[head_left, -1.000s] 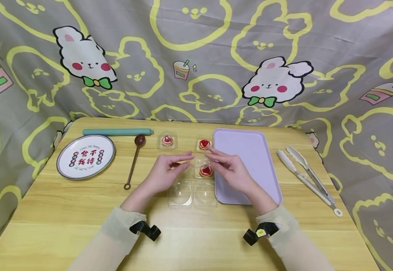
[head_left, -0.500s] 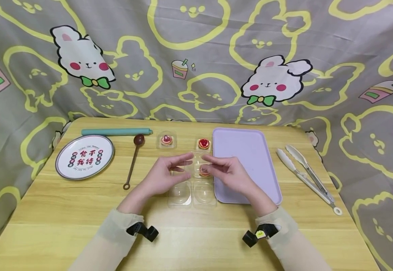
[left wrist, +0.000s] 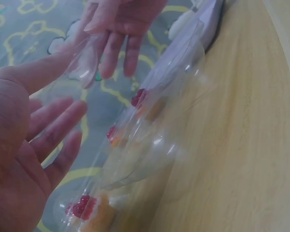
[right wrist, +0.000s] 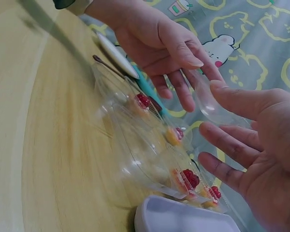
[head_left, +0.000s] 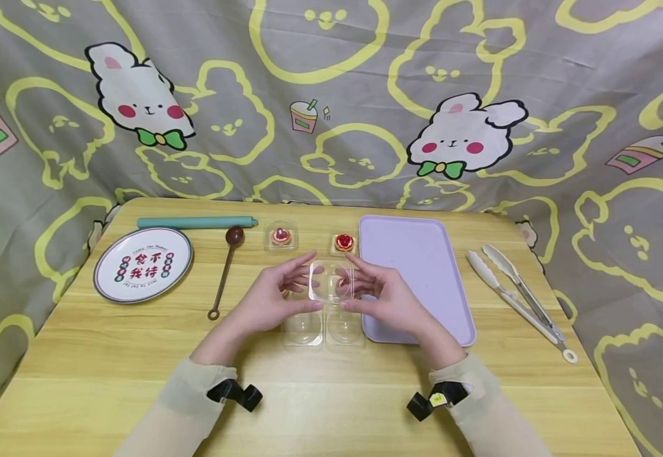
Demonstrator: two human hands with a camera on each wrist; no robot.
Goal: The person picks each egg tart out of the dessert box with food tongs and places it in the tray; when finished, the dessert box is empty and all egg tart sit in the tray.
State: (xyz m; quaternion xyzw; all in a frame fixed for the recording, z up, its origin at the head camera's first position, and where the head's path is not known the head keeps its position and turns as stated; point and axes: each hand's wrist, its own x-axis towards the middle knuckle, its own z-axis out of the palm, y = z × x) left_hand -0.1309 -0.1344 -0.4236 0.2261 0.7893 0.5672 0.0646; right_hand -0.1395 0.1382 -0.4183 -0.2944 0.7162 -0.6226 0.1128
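Note:
Between my two hands, above the table, a clear domed plastic lid (head_left: 331, 282) is held up. My left hand (head_left: 268, 295) pinches its left edge between thumb and forefinger. My right hand (head_left: 391, 292) pinches the opposite edge the same way; the other fingers spread loosely in both wrist views. Behind the lid, small red-topped tarts sit in clear plastic packs: one tart (head_left: 281, 237) at back left, another tart (head_left: 344, 242) at back right. A nearer tart (right wrist: 188, 179) shows in the right wrist view. Two clear domes (head_left: 344, 325) of the packaging lie open in front.
A lilac tray (head_left: 423, 266) lies right of the packs, with tongs (head_left: 522, 301) beyond it. To the left are a white plate (head_left: 144, 264), a brown spoon (head_left: 225, 273) and a teal rolling pin (head_left: 197, 222). A patterned curtain (head_left: 331, 108) closes off the back.
Both hands have turned and tipped the clear lid up, so its face shows toward the head camera. The thumbs have moved lower. The things on the table stay put.

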